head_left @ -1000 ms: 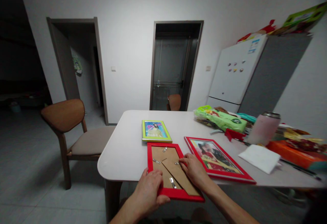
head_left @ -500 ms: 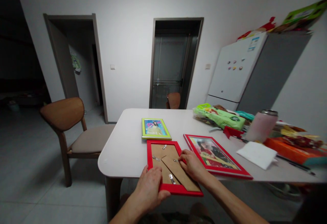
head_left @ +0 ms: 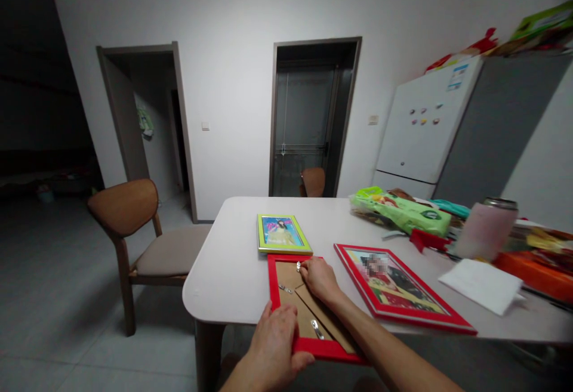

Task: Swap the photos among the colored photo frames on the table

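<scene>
A red picture frame (head_left: 274,287) lies face down at the table's near edge, its brown backing board (head_left: 283,308) and fold-out stand facing up. My left hand (head_left: 275,338) grips its near left side, thumb over the lower edge. With closed fingers, my right hand (head_left: 320,278) pinches at the small metal clip (head_left: 298,266) by the far edge; the wrist hides the frame's right side. Two more metal clips show, at the left (head_left: 285,289) and near (head_left: 317,329) sides. Beyond it lies a green picture frame (head_left: 305,243); a second red picture frame (head_left: 376,305) rests face up to the right.
On the table's right are a green packet (head_left: 403,210), a pink jar (head_left: 486,231), white paper (head_left: 481,284) and an orange box (head_left: 537,272). A wooden chair (head_left: 125,207) stands left of the white table (head_left: 224,261). Behind are doorways and a fridge (head_left: 425,123).
My right hand has moved from the right-hand clip up to the far clip of the frame. The left hand keeps its grip. The view has tilted up and shifted slightly left.
</scene>
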`<action>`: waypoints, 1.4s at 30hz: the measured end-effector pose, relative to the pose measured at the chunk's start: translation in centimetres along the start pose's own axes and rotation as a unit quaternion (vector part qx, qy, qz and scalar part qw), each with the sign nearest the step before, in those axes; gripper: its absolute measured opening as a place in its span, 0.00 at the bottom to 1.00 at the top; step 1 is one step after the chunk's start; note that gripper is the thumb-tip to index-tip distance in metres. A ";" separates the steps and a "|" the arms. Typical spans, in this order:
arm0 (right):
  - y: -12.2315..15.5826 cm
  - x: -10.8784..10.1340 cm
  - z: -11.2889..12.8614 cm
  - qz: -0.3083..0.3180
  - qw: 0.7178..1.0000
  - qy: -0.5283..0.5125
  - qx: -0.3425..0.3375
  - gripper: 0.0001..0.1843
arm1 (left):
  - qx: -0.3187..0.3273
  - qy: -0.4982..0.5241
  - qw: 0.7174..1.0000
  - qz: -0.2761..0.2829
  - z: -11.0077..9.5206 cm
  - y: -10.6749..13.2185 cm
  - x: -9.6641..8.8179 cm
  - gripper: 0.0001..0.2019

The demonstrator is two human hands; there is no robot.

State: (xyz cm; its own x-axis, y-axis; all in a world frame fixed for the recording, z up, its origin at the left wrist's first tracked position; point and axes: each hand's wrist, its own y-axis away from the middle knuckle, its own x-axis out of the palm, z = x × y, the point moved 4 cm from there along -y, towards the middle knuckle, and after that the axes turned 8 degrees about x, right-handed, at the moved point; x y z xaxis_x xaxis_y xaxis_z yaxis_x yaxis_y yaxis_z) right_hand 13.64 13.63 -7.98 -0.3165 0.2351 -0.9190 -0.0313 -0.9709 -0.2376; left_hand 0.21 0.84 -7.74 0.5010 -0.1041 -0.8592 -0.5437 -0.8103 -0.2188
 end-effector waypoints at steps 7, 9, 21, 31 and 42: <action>-1.3 1.8 0.7 0.005 1.000 -0.013 0.024 0.13 | -0.005 0.000 1.000 0.003 0.1 0.0 0.1 0.34; -1.7 2.1 0.5 0.005 0.999 -0.020 0.038 0.12 | -0.012 -0.001 1.000 0.006 0.1 -0.1 0.0 0.34; -1.9 1.0 0.1 0.005 0.997 -0.073 0.034 0.13 | -0.007 0.016 1.000 -0.011 0.7 0.1 0.5 0.34; 2.9 0.8 3.5 0.077 0.982 -0.124 -0.119 0.12 | 0.006 -0.002 1.000 -0.019 -0.3 -0.1 -0.4 0.29; 3.5 0.5 4.2 0.077 0.977 -0.109 -0.168 0.10 | 0.029 0.000 0.999 -0.037 0.0 0.0 0.0 0.31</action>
State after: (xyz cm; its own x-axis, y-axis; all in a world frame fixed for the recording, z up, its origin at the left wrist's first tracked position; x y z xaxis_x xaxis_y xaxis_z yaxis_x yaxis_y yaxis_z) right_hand 9.43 10.14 -7.98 -0.4876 0.0361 -0.8723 0.3346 -0.9151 -0.2249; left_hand 0.20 0.80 -7.69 0.5414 -0.0454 -0.8395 -0.5439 -0.7804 -0.3085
